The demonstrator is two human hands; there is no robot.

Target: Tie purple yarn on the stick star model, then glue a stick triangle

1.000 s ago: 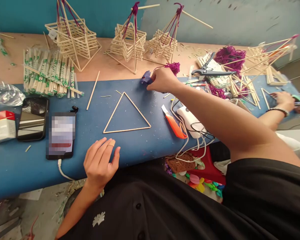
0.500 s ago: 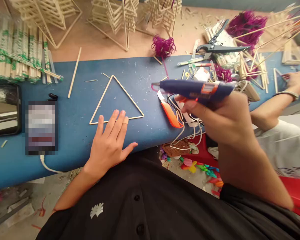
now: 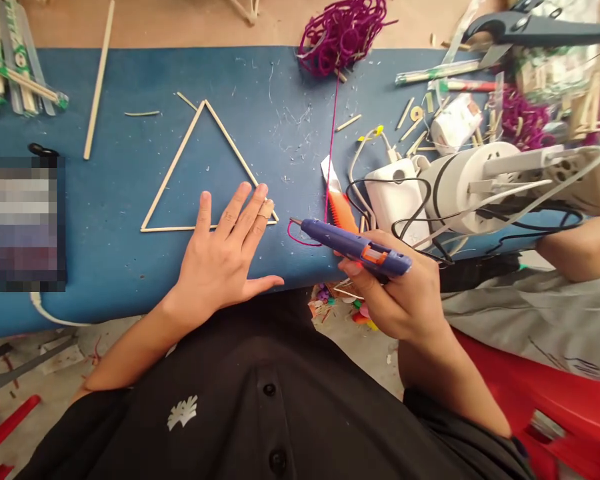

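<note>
A triangle of thin wooden sticks (image 3: pixel 173 162) lies flat on the blue table (image 3: pixel 110 267). My left hand (image 3: pixel 225 257) rests flat, fingers spread, on the triangle's lower right corner, with a plaster on one finger. My right hand (image 3: pixel 405 297) grips a blue glue gun (image 3: pixel 353 245), its nozzle pointing left, just right of that corner. A strand of purple yarn (image 3: pixel 330 140) runs from a purple yarn bundle (image 3: pixel 341 32) down to the nozzle.
An orange utility knife (image 3: pixel 339 200) lies beside the gun. White power adapters and tangled cords (image 3: pixel 460 187) sit to the right. A phone (image 3: pixel 25 223) is at the left, wrapped chopsticks (image 3: pixel 15 73) at the far left, black pliers (image 3: pixel 540 27) at the top right. Another person's arm (image 3: pixel 580 243) is at right.
My right hand picked the glue gun up from the table's far side and brought it down near the triangle's right corner. My left hand slid forward onto the triangle. The view tilted downward.
</note>
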